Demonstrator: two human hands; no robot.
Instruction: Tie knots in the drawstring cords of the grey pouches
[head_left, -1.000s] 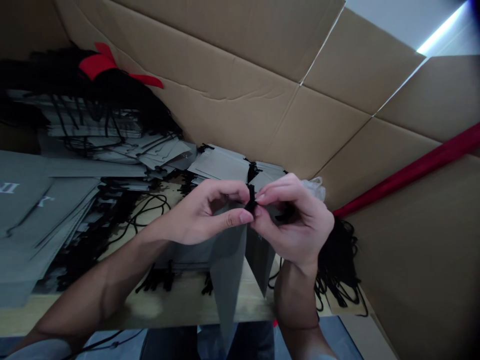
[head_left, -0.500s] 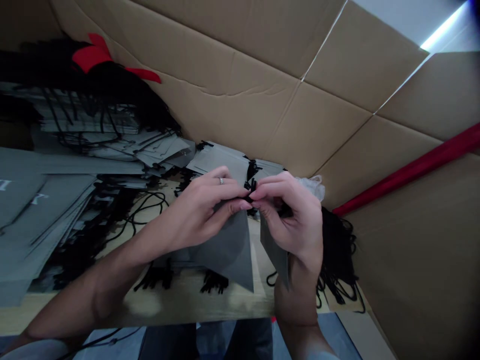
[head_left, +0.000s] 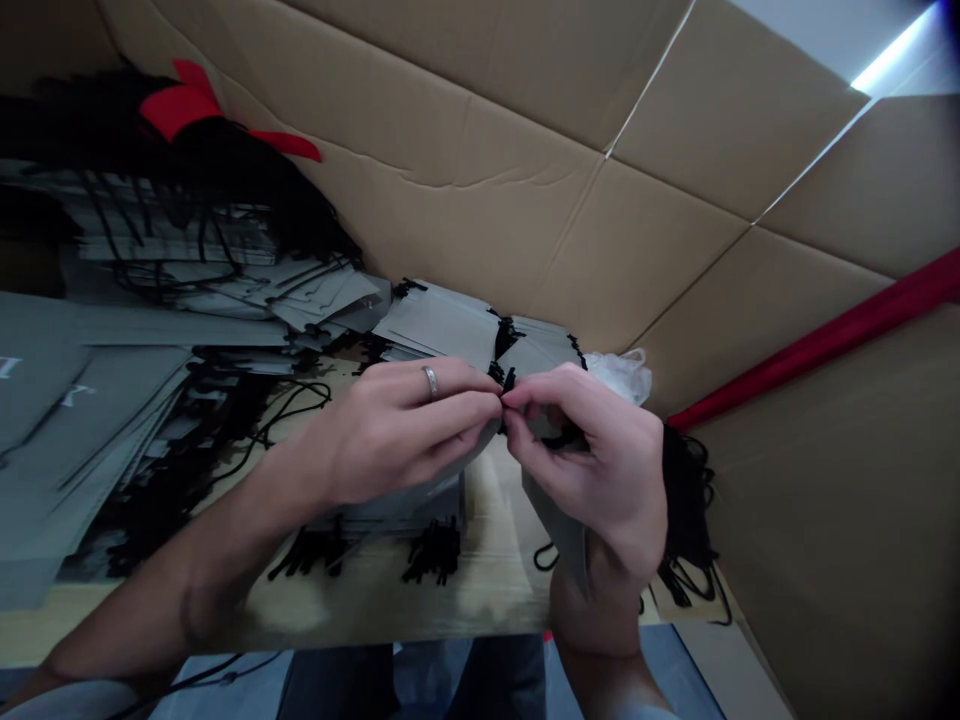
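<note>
My left hand (head_left: 420, 425), with a ring on one finger, is closed in a pinch at its fingertips. My right hand (head_left: 589, 445) pinches at the same spot, and the fingertips of both hands meet. A short end of black cord (head_left: 509, 381) sticks up between them. Below my right hand hangs a folded grey sheet (head_left: 559, 530), its upper part covered by the palm. How the cord joins the sheet is hidden by my fingers. Under my left hand lies a stack of grey sheets (head_left: 427, 505) with black cord ends along its near edge.
More grey pieces with black cords (head_left: 439, 320) lie against the cardboard wall (head_left: 465, 190). Large grey piles (head_left: 82, 420) fill the left side. A bundle of black cords (head_left: 686, 500) and a clear plastic bag (head_left: 619, 375) are on the right. A red pole (head_left: 817, 345) slants across the right wall.
My left hand has turned so its back shows more and its fingers curl over. The grey sheet that hung beneath it is mostly out of sight. My right hand has shifted slightly right and down.
</note>
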